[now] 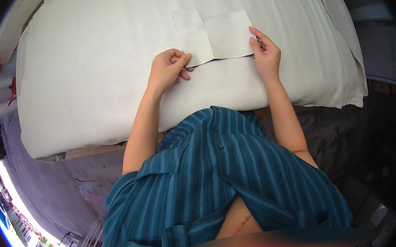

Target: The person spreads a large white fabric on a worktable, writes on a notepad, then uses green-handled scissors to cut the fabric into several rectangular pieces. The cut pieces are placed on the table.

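From my remote station I am viewing 2 bare hands. The left hand [171,70] is pinching the lower left corner of a pale 2-panel sheet [217,36]; the right hand [266,55] is holding its right edge with thumb and fingers. The sheet is lying over a broad white cloth [85,86]. I am not managing to tell whether the panels are 1 piece or 2.

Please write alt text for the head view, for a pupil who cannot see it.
A person's left hand pinches the lower left corner of a pale sheet, creased or joined near its middle, while the right hand touches its right edge. Beneath is a broad surface draped in white cloth; the person wears a blue striped shirt.
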Motion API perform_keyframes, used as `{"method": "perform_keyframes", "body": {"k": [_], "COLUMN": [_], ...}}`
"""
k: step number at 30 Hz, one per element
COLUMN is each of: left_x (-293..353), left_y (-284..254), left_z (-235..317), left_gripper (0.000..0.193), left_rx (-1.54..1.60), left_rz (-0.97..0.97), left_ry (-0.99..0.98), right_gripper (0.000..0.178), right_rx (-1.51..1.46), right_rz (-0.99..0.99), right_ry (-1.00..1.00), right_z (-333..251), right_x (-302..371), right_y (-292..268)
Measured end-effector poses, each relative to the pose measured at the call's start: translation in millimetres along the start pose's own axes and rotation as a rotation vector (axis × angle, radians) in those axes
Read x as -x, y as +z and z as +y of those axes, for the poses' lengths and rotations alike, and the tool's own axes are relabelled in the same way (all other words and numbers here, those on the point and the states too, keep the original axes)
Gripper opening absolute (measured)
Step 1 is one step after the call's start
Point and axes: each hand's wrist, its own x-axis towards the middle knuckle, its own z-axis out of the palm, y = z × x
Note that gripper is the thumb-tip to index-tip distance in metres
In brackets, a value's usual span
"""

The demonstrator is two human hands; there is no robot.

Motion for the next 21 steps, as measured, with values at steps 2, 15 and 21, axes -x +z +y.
{"method": "perform_keyframes", "body": {"k": [2, 15, 21], "left_x": [0, -1, -3], "left_y": [0, -2, -1], "left_z": [0, 3, 5], "left_gripper": [0.024, 0.027, 0.029], "left_rx": [0.007, 0.065, 0.039], "left_rz": [0.009, 0.020, 0.050], "left_ry": [0.001, -0.035, -0.038], "right_gripper": [0.027, 0.018, 0.025], "right_rx": [0.017, 0.032, 0.611], "right_rz": [-0.006, 0.413, 0.393], "right_ry": [-0.003, -0.102, -0.114], "right_z": [-3, 15, 52], "right_x": [0, -8, -25], "right_y": [1, -21, -108]}}
